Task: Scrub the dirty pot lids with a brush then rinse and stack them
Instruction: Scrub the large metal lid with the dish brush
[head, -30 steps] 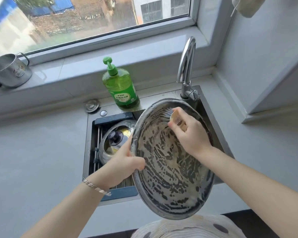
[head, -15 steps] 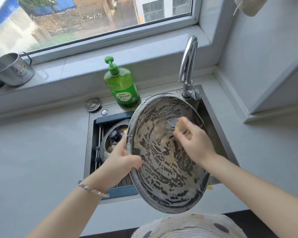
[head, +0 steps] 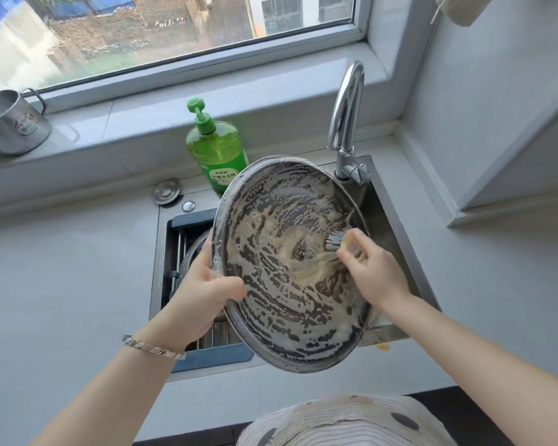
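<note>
A large round steel pot lid (head: 271,304), its inner side streaked with brownish suds, is held tilted over the sink (head: 397,226). My left hand (head: 207,294) grips the lid's left rim, thumb on the inside. My right hand (head: 372,272) holds a scrubbing brush (head: 335,241) with grey bristles and a yellow body, bristles pressed on the lid just right of its centre. A second lid (head: 190,255) lies in the sink behind my left hand, mostly hidden.
A green pump bottle of dish soap (head: 216,152) stands behind the sink, next to the curved steel tap (head: 345,123). A dark drain rack (head: 187,226) fills the sink's left part. A steel mug (head: 13,123) sits on the windowsill at far left.
My right hand has drawn the brush from the lid's upper part down towards its centre. The lid has been lifted and shifted back and to the right, hiding most of the second lid.
</note>
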`<move>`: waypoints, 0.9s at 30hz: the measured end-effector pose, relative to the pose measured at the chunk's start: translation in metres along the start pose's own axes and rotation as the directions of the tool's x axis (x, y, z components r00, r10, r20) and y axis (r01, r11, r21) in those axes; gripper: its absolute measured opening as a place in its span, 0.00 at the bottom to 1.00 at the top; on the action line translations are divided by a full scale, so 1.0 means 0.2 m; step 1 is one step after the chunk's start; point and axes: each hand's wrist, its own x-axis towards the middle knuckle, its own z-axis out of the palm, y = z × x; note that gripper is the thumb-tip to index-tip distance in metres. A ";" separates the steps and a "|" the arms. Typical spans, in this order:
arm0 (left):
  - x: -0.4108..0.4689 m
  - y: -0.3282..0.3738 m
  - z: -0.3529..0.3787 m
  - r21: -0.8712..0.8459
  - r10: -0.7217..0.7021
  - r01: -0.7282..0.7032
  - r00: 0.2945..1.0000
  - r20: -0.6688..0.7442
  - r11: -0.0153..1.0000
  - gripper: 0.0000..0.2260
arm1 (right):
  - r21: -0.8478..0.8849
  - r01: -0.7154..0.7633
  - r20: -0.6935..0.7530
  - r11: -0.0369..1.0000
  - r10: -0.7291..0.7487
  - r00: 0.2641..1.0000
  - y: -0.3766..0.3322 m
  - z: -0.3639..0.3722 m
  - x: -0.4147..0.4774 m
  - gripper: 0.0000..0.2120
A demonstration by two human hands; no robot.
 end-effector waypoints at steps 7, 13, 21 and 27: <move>0.00 -0.01 -0.05 -0.033 0.002 -0.005 0.997 -0.080 0.999 0.33 | -0.074 0.041 0.090 0.996 -0.034 0.995 0.01 0.05 -0.07 0.04; 0.00 0.00 -0.05 0.008 -0.029 0.029 0.997 -0.069 1.000 0.33 | -0.188 0.130 0.269 0.973 -0.076 0.960 0.05 0.07 -0.09 0.12; -0.02 0.00 0.00 0.127 -0.168 0.156 0.981 0.094 0.980 0.37 | -0.342 0.137 0.000 0.930 -0.146 0.989 0.02 -0.10 0.23 0.18; -0.01 0.04 -0.05 0.032 -0.094 0.094 0.995 0.012 0.995 0.34 | -0.337 0.036 0.042 0.941 -0.023 0.999 0.09 -0.09 0.17 0.18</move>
